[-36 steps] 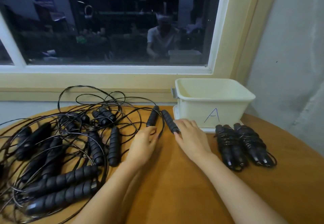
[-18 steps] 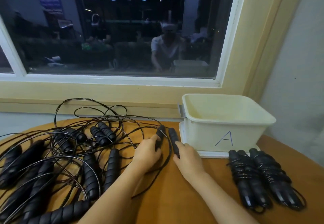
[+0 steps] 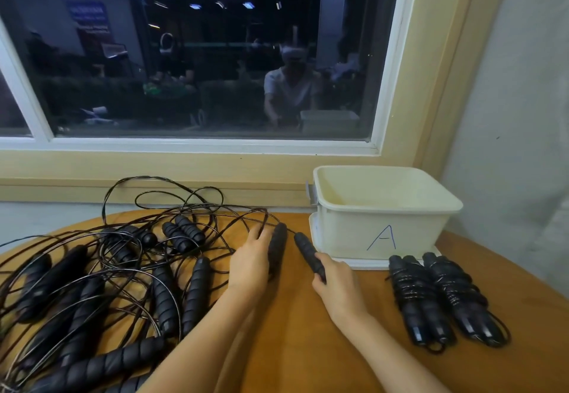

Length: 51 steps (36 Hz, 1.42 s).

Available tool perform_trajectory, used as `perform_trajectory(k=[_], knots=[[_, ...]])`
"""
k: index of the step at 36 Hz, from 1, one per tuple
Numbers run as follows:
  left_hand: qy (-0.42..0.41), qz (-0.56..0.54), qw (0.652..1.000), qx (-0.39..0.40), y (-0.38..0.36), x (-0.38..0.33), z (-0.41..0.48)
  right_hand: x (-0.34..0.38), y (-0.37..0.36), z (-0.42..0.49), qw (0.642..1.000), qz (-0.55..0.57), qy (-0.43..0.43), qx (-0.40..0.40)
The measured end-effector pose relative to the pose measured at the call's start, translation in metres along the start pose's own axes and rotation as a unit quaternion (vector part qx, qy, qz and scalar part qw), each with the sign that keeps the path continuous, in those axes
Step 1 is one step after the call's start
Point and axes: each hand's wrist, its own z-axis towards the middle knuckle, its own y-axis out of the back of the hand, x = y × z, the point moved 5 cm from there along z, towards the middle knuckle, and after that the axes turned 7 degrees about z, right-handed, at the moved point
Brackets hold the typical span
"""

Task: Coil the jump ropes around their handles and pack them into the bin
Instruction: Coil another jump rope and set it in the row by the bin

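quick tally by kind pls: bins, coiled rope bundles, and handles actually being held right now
bin: 1
coiled rope bundles, right of the bin: 2
held handles, one in the left hand, one in the right hand: 2
total: 5

Bare table (image 3: 292, 346) lies open in the near middle. Tangled ropes (image 3: 197, 291) crowd the left; the bin (image 3: 381, 229) and coiled bundles (image 3: 412, 297) block the right.
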Motion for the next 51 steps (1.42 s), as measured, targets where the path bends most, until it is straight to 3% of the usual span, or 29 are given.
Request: perform_trajectory(k=[6, 9, 15, 20, 24, 29, 33, 37, 40, 46, 51], knots=[[0.020, 0.139, 0.986, 0.088, -0.012, -0.007, 0.003, -0.002, -0.006, -0.005, 1.000, -0.020, 0.006, 0.002], [0.031, 0.154, 0.983, 0.094, -0.016, -0.007, 0.005, -0.002, -0.006, -0.007, 1.000, -0.019, 0.008, 0.003], [0.072, 0.032, 0.996, 0.048, 0.014, -0.009, -0.010, 0.011, 0.015, -0.026, 0.999, -0.019, 0.042, -0.016], [0.056, -0.013, 0.998, 0.035, 0.042, -0.018, -0.072, 0.032, 0.040, -0.075, 0.995, -0.014, 0.087, -0.039], [0.057, -0.060, 0.993, 0.080, 0.047, -0.012, -0.132, 0.041, 0.048, -0.135, 0.990, -0.007, 0.131, -0.053], [0.045, -0.235, 0.954, 0.179, 0.050, -0.004, -0.205, 0.061, 0.044, -0.218, 0.972, 0.015, 0.228, -0.057], [0.013, -0.191, 0.958, 0.213, 0.057, 0.012, -0.246, 0.068, 0.024, -0.262, 0.956, 0.041, 0.291, -0.018], [-0.013, -0.109, 0.967, 0.228, 0.058, 0.031, -0.264, 0.061, 0.012, -0.275, 0.957, 0.104, 0.263, 0.069], [-0.017, -0.088, 0.973, 0.212, 0.057, 0.032, -0.267, 0.059, 0.027, -0.268, 0.956, 0.188, 0.216, 0.067], [-0.009, -0.070, 0.979, 0.191, 0.047, -0.005, -0.263, 0.041, 0.056, -0.233, 0.976, 0.135, 0.169, -0.011], [0.021, 0.043, 0.985, 0.168, 0.031, -0.034, -0.257, 0.024, 0.059, -0.209, 0.991, 0.087, 0.100, 0.036]])
